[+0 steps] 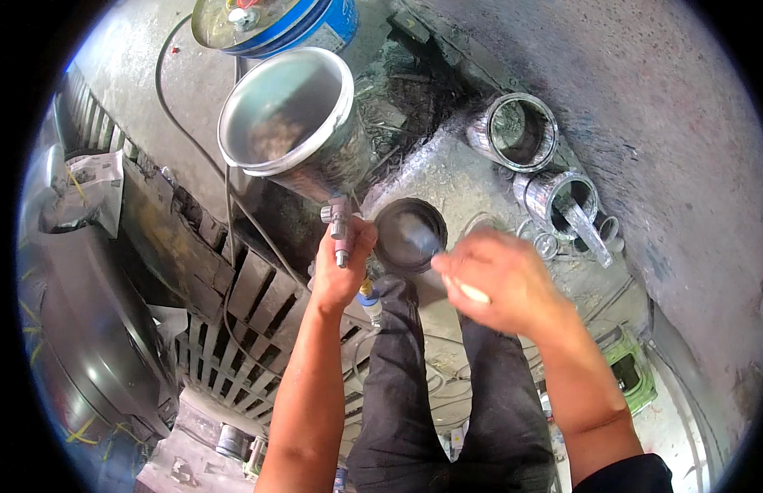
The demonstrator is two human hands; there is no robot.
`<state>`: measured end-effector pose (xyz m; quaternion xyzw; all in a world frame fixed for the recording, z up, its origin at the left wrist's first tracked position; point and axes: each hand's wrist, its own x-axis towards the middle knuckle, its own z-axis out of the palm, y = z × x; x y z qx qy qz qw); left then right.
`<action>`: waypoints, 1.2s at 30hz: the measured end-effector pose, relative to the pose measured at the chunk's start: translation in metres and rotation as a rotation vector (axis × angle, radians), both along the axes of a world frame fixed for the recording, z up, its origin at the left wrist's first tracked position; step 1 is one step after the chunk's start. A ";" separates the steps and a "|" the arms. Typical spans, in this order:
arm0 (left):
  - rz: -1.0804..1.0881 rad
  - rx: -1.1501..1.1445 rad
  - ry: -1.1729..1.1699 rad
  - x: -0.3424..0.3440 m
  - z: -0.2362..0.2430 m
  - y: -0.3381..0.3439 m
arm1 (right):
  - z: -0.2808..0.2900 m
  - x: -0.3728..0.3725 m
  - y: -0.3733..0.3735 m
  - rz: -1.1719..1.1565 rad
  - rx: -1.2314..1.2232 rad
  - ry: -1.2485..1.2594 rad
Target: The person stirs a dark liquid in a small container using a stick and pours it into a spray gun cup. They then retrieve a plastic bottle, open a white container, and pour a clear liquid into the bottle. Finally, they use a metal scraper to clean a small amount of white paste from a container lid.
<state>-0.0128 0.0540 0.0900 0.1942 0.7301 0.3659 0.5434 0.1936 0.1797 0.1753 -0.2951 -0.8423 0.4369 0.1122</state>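
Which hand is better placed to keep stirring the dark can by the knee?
Likely the right hand: it holds a pale stick over the dark can. The left hand is occupied gripping the spray gun.

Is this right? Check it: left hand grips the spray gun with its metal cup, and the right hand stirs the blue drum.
Not quite. The head view shows the right hand stirring the small dark can, not the blue drum. The left hand does grip the spray gun under its metal cup.

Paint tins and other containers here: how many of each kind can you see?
Open silvery tins: 2
Blue drum: 1
Dark round container: 1
Spray gun cup: 1, on the gun in the left hand
Total: 5
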 end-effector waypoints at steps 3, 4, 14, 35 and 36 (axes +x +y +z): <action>-0.006 0.012 -0.019 0.004 -0.001 0.002 | -0.005 -0.010 0.013 0.055 -0.045 0.048; 0.001 0.009 -0.030 0.004 -0.002 0.001 | -0.006 -0.014 0.007 0.121 -0.060 0.010; 0.012 0.112 0.005 0.009 -0.008 -0.006 | 0.003 -0.009 -0.004 -0.314 -0.457 -0.041; 0.069 0.078 0.090 0.019 0.000 0.001 | -0.016 -0.002 0.016 -0.072 0.048 -0.168; 0.053 0.097 0.117 0.019 0.001 0.002 | -0.016 0.000 0.008 -0.145 0.017 -0.193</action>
